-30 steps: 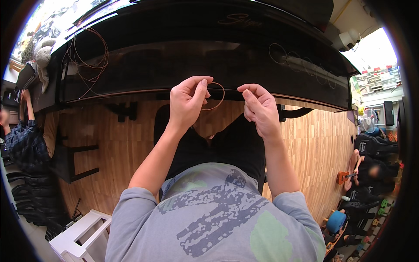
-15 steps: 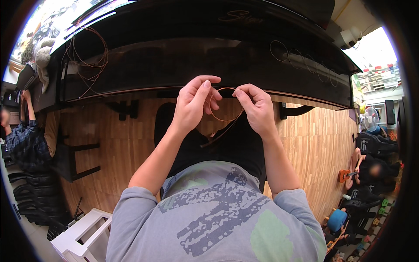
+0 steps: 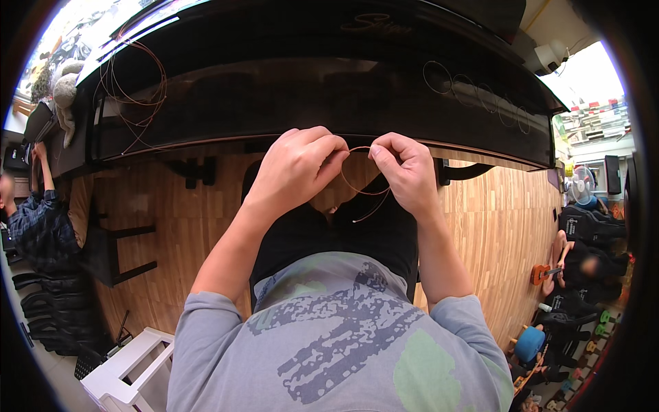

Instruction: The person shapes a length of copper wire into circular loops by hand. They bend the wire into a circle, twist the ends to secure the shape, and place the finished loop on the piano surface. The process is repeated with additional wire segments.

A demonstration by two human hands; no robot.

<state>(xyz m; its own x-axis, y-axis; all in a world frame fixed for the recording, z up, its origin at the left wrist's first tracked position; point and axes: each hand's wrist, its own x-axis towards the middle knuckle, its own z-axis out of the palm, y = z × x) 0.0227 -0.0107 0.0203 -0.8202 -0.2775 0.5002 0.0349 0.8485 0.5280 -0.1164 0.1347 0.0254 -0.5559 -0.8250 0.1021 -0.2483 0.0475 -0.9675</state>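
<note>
Above my lap, both hands hold a thin copper-coloured string [image 3: 356, 190] bent into a small loop, like an instrument string. My left hand [image 3: 295, 165] pinches the loop's left side between thumb and fingers, its back turned up. On the other side my right hand [image 3: 406, 168] has thumb and forefinger closed on the string near the top. A loose tail hangs below the loop by the right hand, ending in a pale tip. Just beyond my hands runs the front edge of a glossy black piano [image 3: 274, 96] with its cover down.
A larger copper-coloured coil [image 3: 165, 77] lies on the piano's left end, and thin pale string rings [image 3: 438, 62] toward the right. A white step stool [image 3: 127, 374] stands behind at left. People sit at both sides; the right one holds a small orange guitar [image 3: 539, 275].
My left hand has turned over and closed from a looser hold into a pinch on the loop. The loop is narrower and its tail has swung right. The right hand barely moved.
</note>
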